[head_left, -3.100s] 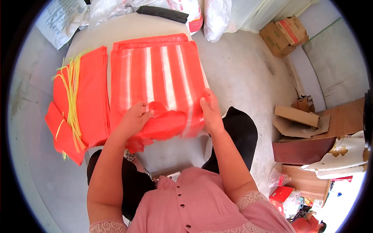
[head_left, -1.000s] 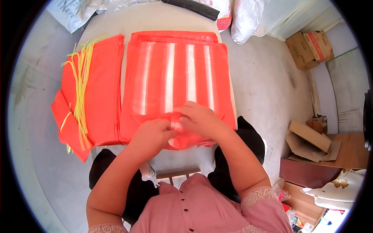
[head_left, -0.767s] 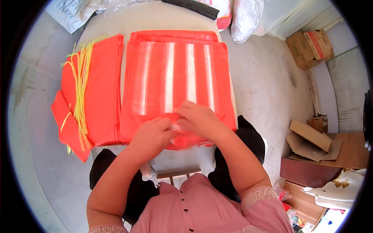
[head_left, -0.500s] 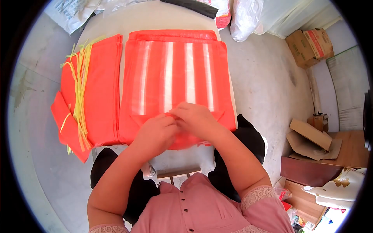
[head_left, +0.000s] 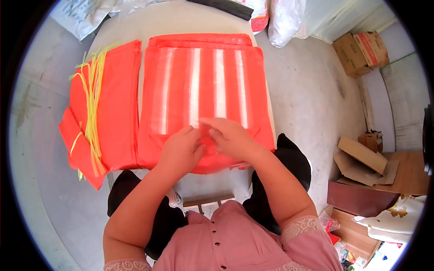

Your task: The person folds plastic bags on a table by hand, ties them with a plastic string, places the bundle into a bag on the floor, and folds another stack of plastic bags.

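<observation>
A stack of red bags with white stripes (head_left: 206, 86) lies flat before me, its near edge folded up. My left hand (head_left: 181, 147) is over the middle of the near edge, with its fingers curled at the red plastic. Close to its right, my right hand (head_left: 230, 139) rests on the same fold, thumb and index finger apart at the tips. What lies between the fingertips is blurred. At the left is a pile of plain red bags (head_left: 118, 99) with a bundle of yellow ties (head_left: 94, 99) across it. A smaller tied red bundle (head_left: 72, 135) overlaps the pile's lower left corner.
The bags lie on a pale round-edged table (head_left: 149, 23). Along its far side are a black roll (head_left: 221, 7) and white plastic bags (head_left: 287, 20). Cardboard boxes (head_left: 350, 54) stand at the back right; an opened carton (head_left: 361, 158) sits on a brown cabinet (head_left: 407, 171).
Earlier my hands were apart, the right at the stack's right edge; both came together at the middle of the folded edge. Since half a second ago the fingers have parted slightly.
</observation>
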Available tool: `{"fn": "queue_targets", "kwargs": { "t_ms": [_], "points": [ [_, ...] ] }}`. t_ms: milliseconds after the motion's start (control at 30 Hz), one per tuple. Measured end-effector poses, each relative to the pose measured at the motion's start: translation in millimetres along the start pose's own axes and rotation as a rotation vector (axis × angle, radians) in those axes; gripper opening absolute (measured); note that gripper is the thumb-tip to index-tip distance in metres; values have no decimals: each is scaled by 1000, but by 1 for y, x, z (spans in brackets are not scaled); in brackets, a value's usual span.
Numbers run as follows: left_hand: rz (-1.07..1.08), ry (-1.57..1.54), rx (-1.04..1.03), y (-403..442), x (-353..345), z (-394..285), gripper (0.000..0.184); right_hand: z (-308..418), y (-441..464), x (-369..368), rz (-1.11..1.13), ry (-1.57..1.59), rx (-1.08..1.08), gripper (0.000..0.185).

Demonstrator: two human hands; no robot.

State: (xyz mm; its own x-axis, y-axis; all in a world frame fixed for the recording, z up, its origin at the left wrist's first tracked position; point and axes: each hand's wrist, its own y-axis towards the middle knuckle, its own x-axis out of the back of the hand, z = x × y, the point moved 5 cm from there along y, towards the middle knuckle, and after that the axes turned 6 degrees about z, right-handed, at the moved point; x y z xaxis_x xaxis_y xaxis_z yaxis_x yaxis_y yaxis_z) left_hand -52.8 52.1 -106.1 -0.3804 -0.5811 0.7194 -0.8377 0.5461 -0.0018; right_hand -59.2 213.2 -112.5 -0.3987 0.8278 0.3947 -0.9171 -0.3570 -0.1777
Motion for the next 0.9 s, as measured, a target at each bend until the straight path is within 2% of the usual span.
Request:
{"fn": "queue_targets", "kwargs": {
  "t_ms": [133, 233, 333, 433, 533, 633, 900],
  "points": [
    [-9, -5, 132, 4, -1, 3, 22, 19, -21, 6, -53, -408, 488, 33],
    [-18, -6, 85, 4, 0, 4, 21, 18, -34, -3, 91, -485, 634, 21],
    [-3, -10, 57, 2, -4, 11, 22, 16, -41, -8, 84, -621, 533, 27],
    [-100, 106, -141, 1, -1, 8, 27, 15, -44, -6, 51, -651, 565, 35],
    [-45, 224, -246, -2, 8, -1, 38, 12, -47, -1, 26, -657, 540, 41],
    [82, 252, -194, -3, 9, -3, 43, 9, -46, -1, 9, -680, 542, 43],
    [57, 384, -224, 0, 8, 3, 41, 10, -38, -5, -33, -802, 473, 37]
  ]
}}
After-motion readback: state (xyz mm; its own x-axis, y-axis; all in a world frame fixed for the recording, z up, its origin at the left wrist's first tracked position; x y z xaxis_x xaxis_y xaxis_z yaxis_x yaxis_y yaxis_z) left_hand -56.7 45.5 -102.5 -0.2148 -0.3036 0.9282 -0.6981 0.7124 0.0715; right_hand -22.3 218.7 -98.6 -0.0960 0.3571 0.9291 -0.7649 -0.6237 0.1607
